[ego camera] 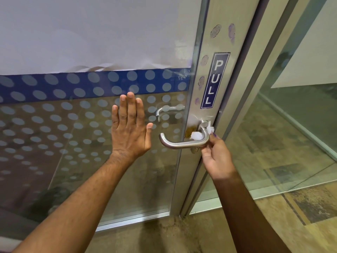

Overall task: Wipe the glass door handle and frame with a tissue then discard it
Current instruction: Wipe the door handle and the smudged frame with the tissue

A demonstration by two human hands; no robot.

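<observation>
Wiping the neck of a metal door handle (184,142), a crumpled white tissue (197,135) is tucked behind the bend where the lever meets the aluminium door frame (209,84). The right hand (216,154) reaches up from below and pinches the tissue between curled fingertips; a second tuft of the tissue shows on the far side of the lever, so it seems to be wrapped around the neck, likely to rub all the way round, though the exact grip is partly hidden by the handle.

The left hand (130,129) is spread flat, fingers straight and together, palm toward the glass door panel (82,125) just left of the handle. It holds nothing and looks placed to steady the door against the rubbing.

On the frame above the handle, a vertical blue sticker (214,81) reads PULL. Purple fingerprint smudges (215,30) dot the metal beside and above it, still unwiped, so the frame part of the job looks yet to come. The glass carries frosted dots and a blue band (54,84). A matching inner handle (165,111) shows through the glass. To the right, the doorway stands open onto a mottled floor (273,143).
</observation>
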